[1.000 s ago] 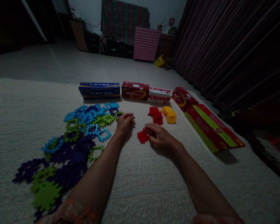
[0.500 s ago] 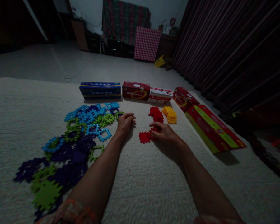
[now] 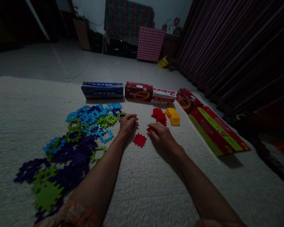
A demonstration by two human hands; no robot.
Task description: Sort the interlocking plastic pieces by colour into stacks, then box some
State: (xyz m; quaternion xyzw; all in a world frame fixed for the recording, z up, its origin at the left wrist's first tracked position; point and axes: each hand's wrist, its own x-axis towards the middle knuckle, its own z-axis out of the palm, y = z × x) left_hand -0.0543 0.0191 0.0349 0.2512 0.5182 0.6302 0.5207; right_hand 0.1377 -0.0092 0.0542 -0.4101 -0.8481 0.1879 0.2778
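Right hand (image 3: 161, 137) pinched a red toothed plastic tile (image 3: 149, 129); second red tile (image 3: 139, 140) lay loose between hands (lifting needs an edge pinch). Left hand (image 3: 127, 125) curled, apparently empty.

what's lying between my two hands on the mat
A single red puzzle piece lies flat on the mat between the left hand and right hand, in the head view.

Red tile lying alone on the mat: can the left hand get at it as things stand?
Probably yes. The red tile lies flat just right of the left hand, with bare mat between them; the right hand is beside it, not over it.
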